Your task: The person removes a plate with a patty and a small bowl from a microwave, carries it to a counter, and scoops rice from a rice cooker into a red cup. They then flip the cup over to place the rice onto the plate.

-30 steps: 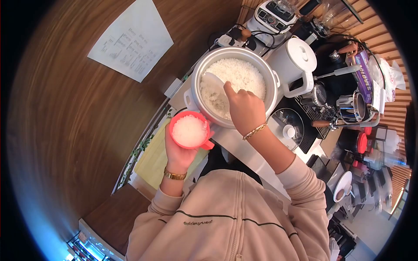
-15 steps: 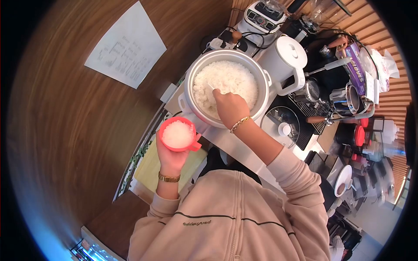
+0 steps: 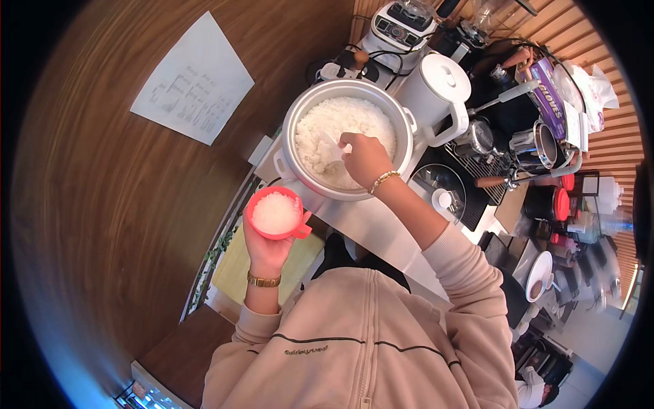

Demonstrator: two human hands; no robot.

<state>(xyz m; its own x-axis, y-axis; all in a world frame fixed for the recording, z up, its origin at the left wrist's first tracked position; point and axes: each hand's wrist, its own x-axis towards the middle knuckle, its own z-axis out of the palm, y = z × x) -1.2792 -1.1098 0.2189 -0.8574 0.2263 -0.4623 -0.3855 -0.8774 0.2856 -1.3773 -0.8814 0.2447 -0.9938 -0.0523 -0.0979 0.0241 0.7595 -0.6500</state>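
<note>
- Head view: left hand (image 3: 266, 251) clasps a red cup (image 3: 297, 222) heaped with rice (image 3: 276, 212); right hand (image 3: 366, 162), apart from it, grips a white paddle (image 3: 330, 144).
- Pot (image 3: 350, 88) of rice: stands on the table (image 3: 361, 223), paddle within.
- Change: more paddle shows than half a second earlier, suggesting scooping is under way.
- Lettering: "GLOVES" on a purple box (image 3: 547, 95); wall sheet (image 3: 197, 85) and jacket (image 3: 334, 324) lettering illegible.

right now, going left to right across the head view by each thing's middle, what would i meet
Paper sheet → red cup → rice pot → white pitcher → purple gloves box
</note>
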